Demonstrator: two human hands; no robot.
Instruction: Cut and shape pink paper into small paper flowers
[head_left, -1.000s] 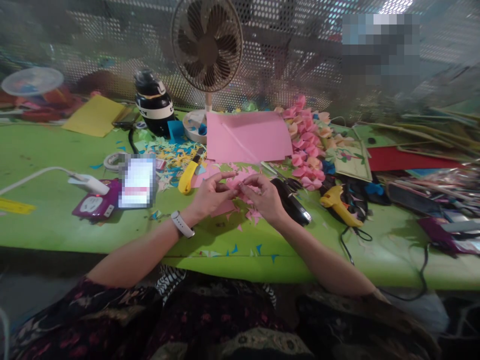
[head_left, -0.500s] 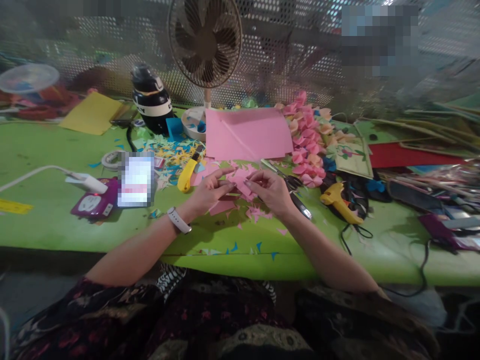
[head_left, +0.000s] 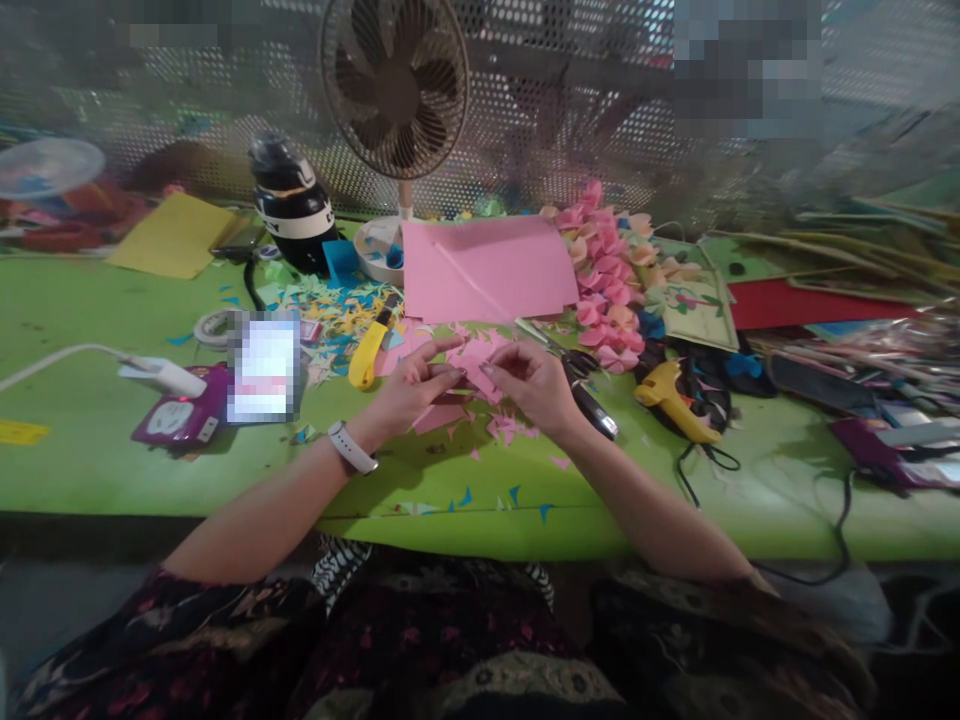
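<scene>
A small piece of pink paper (head_left: 475,362) is held between my two hands, above the middle of the green table. My left hand (head_left: 409,392), with a white watch band on the wrist, pinches its left side between thumb and finger. At its right side, the thumb and fingers of my right hand (head_left: 534,380) are closed on the same piece. Pink paper scraps (head_left: 511,428) lie just below the hands. A yellow cutter knife (head_left: 367,355) rests left of them, and scissors (head_left: 579,365) lie partly behind my right hand.
Pink sheets (head_left: 487,268) lie beyond the hands, beside a heap of folded pink paper flowers (head_left: 609,285). To the left are a phone (head_left: 262,370), a purple power socket (head_left: 180,408) and a black bottle (head_left: 296,215). A yellow glue gun (head_left: 681,402) with its cord lies right; a fan (head_left: 395,90) stands behind.
My view has shifted slightly, so the table's things sit a little further left in the picture. Both hands keep their hold on the pink paper, with little finger movement.
</scene>
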